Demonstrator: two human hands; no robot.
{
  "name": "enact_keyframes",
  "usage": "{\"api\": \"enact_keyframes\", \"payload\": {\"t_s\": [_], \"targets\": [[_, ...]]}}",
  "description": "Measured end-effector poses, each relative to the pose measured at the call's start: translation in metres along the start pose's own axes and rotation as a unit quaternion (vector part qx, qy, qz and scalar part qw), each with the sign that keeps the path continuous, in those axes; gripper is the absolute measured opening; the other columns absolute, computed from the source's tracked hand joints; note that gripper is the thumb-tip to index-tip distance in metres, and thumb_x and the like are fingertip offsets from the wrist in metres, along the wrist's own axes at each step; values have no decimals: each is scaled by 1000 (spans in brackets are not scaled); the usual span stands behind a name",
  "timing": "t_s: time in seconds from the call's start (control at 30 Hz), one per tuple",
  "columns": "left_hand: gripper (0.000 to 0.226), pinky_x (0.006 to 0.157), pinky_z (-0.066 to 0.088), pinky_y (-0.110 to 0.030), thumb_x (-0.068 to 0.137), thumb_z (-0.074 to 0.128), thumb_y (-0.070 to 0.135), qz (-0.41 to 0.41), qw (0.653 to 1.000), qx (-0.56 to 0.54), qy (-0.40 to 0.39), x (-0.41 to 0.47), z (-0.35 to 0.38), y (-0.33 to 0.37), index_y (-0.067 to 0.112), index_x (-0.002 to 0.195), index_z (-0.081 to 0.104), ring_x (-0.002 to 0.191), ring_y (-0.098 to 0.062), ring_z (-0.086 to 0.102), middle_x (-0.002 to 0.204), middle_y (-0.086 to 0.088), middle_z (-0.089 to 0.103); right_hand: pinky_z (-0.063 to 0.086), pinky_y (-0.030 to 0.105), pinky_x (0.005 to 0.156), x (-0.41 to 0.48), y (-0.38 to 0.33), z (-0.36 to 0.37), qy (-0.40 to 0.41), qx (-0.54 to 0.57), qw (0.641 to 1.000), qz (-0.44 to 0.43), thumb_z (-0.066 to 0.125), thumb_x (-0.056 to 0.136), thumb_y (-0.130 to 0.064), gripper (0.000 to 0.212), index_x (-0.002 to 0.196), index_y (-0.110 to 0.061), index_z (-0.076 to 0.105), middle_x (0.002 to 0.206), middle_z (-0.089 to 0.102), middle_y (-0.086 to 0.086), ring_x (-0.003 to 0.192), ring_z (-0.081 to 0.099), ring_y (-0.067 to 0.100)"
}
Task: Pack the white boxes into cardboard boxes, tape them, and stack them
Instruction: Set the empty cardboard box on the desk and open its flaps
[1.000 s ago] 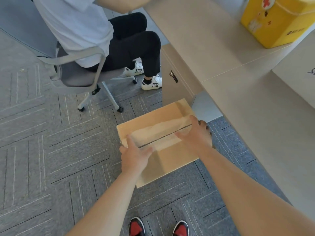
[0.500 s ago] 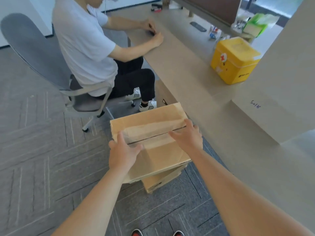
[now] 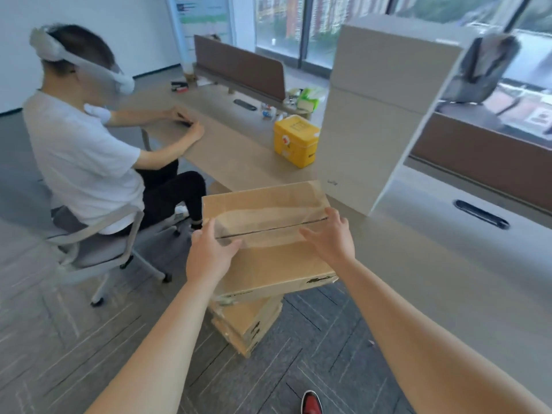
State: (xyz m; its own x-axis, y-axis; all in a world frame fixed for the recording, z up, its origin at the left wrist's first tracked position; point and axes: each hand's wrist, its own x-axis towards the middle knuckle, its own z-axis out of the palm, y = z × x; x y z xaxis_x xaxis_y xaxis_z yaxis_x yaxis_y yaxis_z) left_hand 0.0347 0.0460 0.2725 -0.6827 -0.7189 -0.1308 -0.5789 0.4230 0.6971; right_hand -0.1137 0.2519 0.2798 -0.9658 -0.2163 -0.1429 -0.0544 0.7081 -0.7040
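Note:
A taped cardboard box (image 3: 277, 264) with clear tape over its top seam sits skewed on a stack of cardboard boxes (image 3: 248, 324) on the carpet. My left hand (image 3: 209, 255) holds its left edge, thumb on the top. My right hand (image 3: 331, 240) holds the right edge near the end of the seam, thumb also on top. A tall white box (image 3: 373, 115) stands on the desk behind. What is inside the cardboard boxes is hidden.
A long desk (image 3: 433, 264) runs along the right, with a yellow first-aid case (image 3: 295, 141) on it. A person in a white shirt (image 3: 80, 150) sits on a wheeled chair (image 3: 98, 252) to the left. My red shoe (image 3: 310, 401) is near the stack.
My view has lifted from the floor to the room. The box stays in both hands, and the stack beneath it has come into sight.

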Motion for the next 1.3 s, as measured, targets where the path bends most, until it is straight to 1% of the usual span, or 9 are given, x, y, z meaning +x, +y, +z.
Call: {"api": "enact_keyframes", "payload": {"t_s": [0.13, 0.27, 0.4, 0.5, 0.57, 0.8, 0.93, 1.13, 1.3], "targets": [[81, 87, 47, -38, 88, 63, 57, 54, 996, 5, -66, -15, 33, 37, 34, 154, 23, 131, -29, 46, 155, -4, 31, 51, 37, 84, -34, 47, -45, 71, 26, 996, 56, 72, 79, -54, 82, 146, -31, 32, 132, 43, 5, 109, 57, 27], [78, 89, 47, -38, 89, 60, 58, 97, 988, 7, -117, -42, 79, 87, 30, 154, 26, 128, -28, 49, 152, -4, 35, 51, 45, 95, -60, 95, -98, 126, 34, 986, 104, 68, 80, -56, 83, 148, -31, 28, 137, 43, 6, 116, 55, 28], [74, 98, 46, -41, 91, 58, 56, 138, 975, 13, -177, -72, 137, 139, 25, 153, 31, 131, -29, 46, 148, -7, 41, 47, 50, 100, -73, 151, -156, 186, 62, 969, 147, 63, 81, -57, 80, 148, -30, 29, 136, 46, 6, 118, 53, 28], [72, 88, 40, -35, 91, 59, 54, 165, 967, 24, -193, -86, 175, 175, 25, 151, 33, 125, -29, 49, 141, -8, 43, 44, 50, 101, -73, 187, -189, 215, 83, 958, 169, 63, 83, -56, 79, 148, -28, 28, 135, 46, 6, 118, 53, 27], [71, 87, 39, -35, 91, 59, 54, 180, 961, 37, -207, -96, 207, 206, 26, 151, 33, 125, -29, 49, 142, -8, 42, 44, 47, 101, -67, 218, -215, 231, 94, 951, 182, 64, 84, -54, 78, 148, -27, 28, 134, 46, 5, 118, 52, 27], [73, 95, 40, -36, 90, 61, 51, 200, 949, 44, -241, -116, 299, 288, 26, 152, 31, 131, -28, 45, 150, -6, 37, 43, 41, 98, -36, 306, -289, 243, 109, 942, 204, 66, 86, -49, 79, 149, -24, 27, 137, 44, 8, 122, 50, 28], [67, 87, 38, -32, 91, 62, 47, 203, 946, 43, -250, -116, 333, 317, 26, 148, 36, 126, -27, 48, 145, -6, 41, 40, 39, 94, -13, 331, -315, 238, 113, 941, 213, 66, 87, -48, 79, 150, -24, 25, 137, 45, 9, 123, 49, 28], [57, 85, 35, -29, 94, 57, 42, 200, 940, 51, -270, -85, 384, 351, 26, 145, 39, 113, -25, 51, 142, -7, 43, 40, 39, 94, 33, 357, -329, 231, 106, 937, 241, 66, 87, -48, 82, 151, -22, 22, 138, 45, 12, 123, 50, 31], [45, 88, 38, -32, 94, 55, 38, 198, 929, 70, -306, -46, 427, 376, 23, 136, 46, 116, -28, 51, 134, -7, 44, 42, 40, 98, 73, 375, -325, 235, 92, 925, 284, 64, 88, -49, 84, 153, -21, 19, 145, 42, 10, 128, 48, 28]]}}
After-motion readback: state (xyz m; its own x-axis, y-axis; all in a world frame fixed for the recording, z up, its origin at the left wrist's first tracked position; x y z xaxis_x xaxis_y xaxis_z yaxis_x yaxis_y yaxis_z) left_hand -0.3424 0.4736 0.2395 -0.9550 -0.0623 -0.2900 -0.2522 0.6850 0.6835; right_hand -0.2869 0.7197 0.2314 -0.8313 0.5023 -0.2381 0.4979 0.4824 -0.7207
